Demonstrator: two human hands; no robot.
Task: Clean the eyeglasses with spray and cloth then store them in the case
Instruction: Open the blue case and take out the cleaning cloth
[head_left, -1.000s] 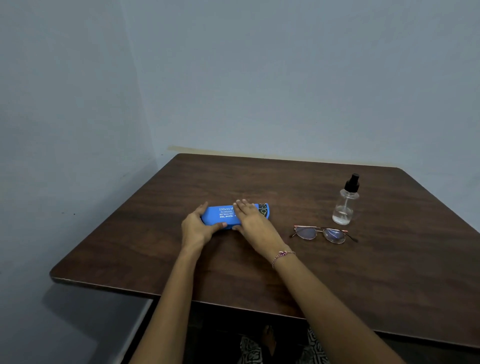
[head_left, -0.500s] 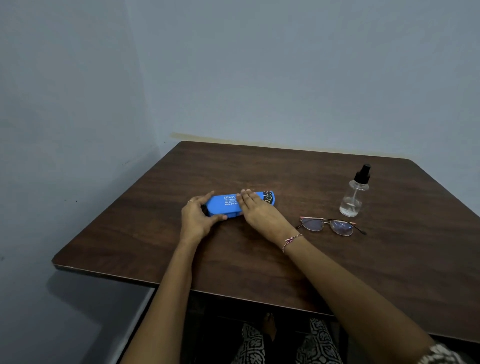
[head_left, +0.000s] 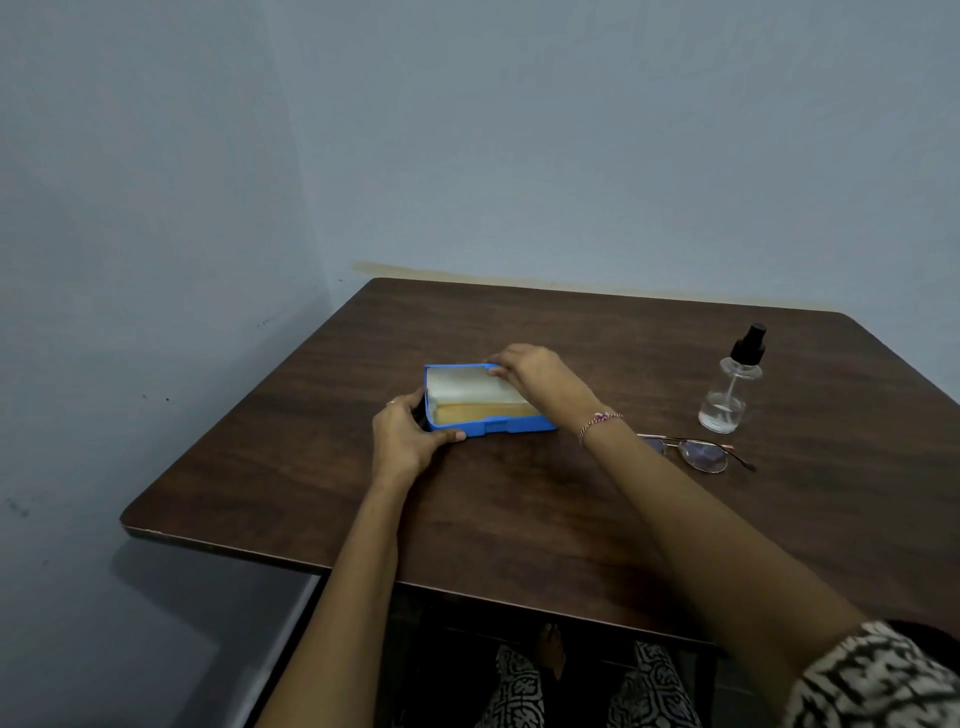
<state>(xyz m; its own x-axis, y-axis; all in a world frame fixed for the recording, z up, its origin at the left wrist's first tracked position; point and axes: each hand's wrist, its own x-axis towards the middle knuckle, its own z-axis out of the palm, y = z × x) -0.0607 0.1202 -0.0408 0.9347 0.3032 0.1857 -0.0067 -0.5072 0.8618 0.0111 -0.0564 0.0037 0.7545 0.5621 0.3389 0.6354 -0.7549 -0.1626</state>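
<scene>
The blue glasses case (head_left: 493, 425) lies on the dark wooden table (head_left: 519, 509), its lid swung up and back so the pale lining shows. A yellowish cloth (head_left: 483, 410) lies inside the base. My left hand (head_left: 408, 436) grips the case's left end. My right hand (head_left: 540, 379) holds the raised lid's top edge. The eyeglasses (head_left: 698, 452) lie folded on the table right of my right wrist, partly hidden by it. A clear spray bottle (head_left: 730, 387) with a black nozzle stands behind the glasses.
Blue-grey walls close off the table at the back and on the left. The table's front edge runs near my lap, and my patterned trousers show below it.
The case was closed under both hands; now its lid is lifted open by my right hand. My left hand stays on the left end. The camera has shifted slightly.
</scene>
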